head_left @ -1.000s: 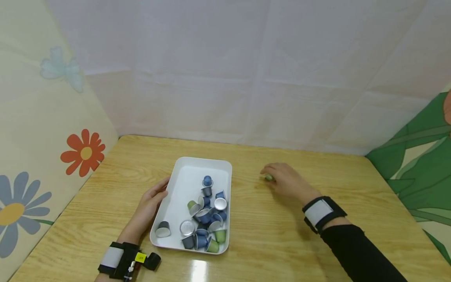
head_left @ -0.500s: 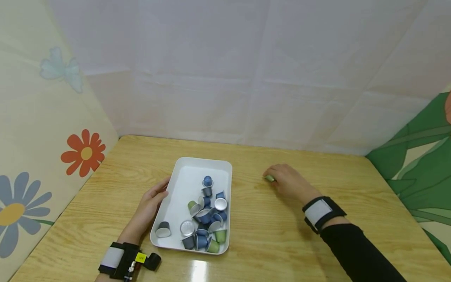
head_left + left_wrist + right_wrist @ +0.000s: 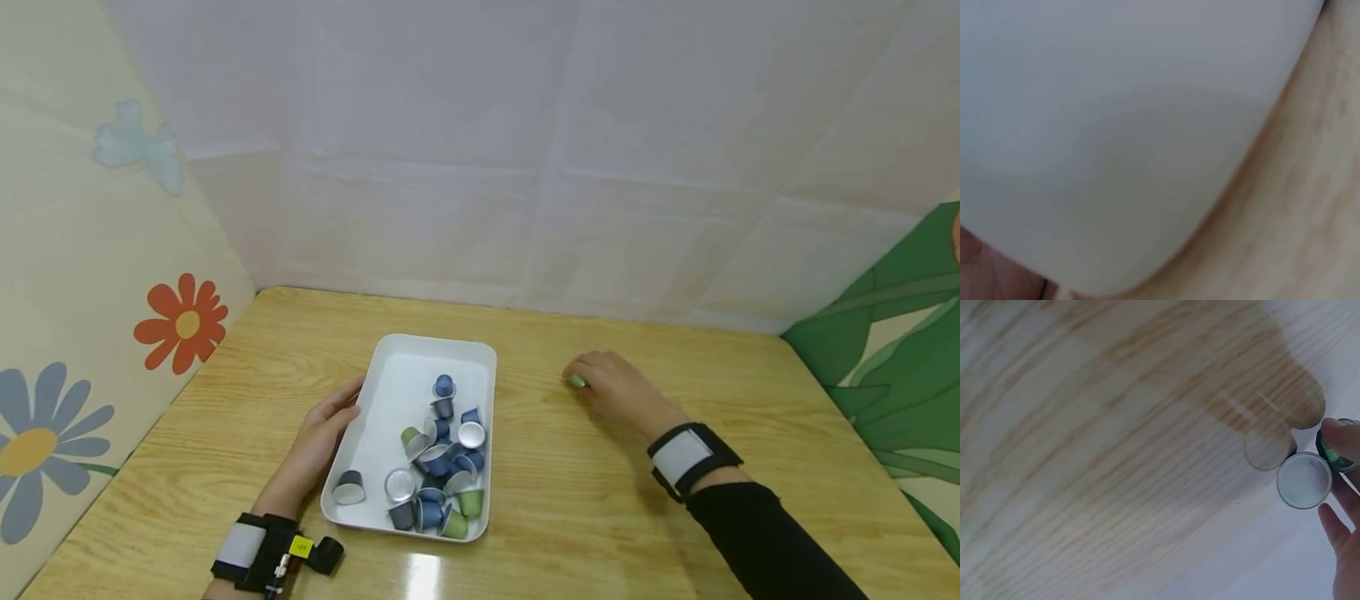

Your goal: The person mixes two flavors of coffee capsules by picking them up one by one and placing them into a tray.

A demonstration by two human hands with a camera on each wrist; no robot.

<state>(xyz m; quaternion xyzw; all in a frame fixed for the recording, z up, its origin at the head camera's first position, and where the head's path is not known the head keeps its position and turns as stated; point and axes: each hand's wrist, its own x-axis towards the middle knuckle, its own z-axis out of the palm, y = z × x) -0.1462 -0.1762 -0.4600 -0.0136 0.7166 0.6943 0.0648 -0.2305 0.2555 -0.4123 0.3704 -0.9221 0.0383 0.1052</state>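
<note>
In the head view my left hand (image 3: 321, 437) lies along the left side of a white tray (image 3: 386, 354), its fingers fairly straight and touching the outer edge. The tray holds several coffee capsules, blue, grey and green; one dark capsule (image 3: 348, 488) lies apart at the front left. Right of the tray, my right hand (image 3: 611, 387) pinches a green coffee capsule (image 3: 576, 381) close to the tabletop. The right wrist view shows thumb and finger on that green capsule (image 3: 1341, 453). A second capsule (image 3: 1304, 480), pale lid facing the camera, stands beside it, near the fingertips.
The wooden table (image 3: 540, 500) ends at a white cloth backdrop (image 3: 525, 167). Flower-printed panels (image 3: 67, 267) flank it on the left and right. A black wrist-camera piece (image 3: 326, 556) sits beside the tray's front left corner.
My right hand has shifted very slightly to the right, and the green capsule in its fingers has turned a little. The left hand, the tray and its capsules look unchanged.
</note>
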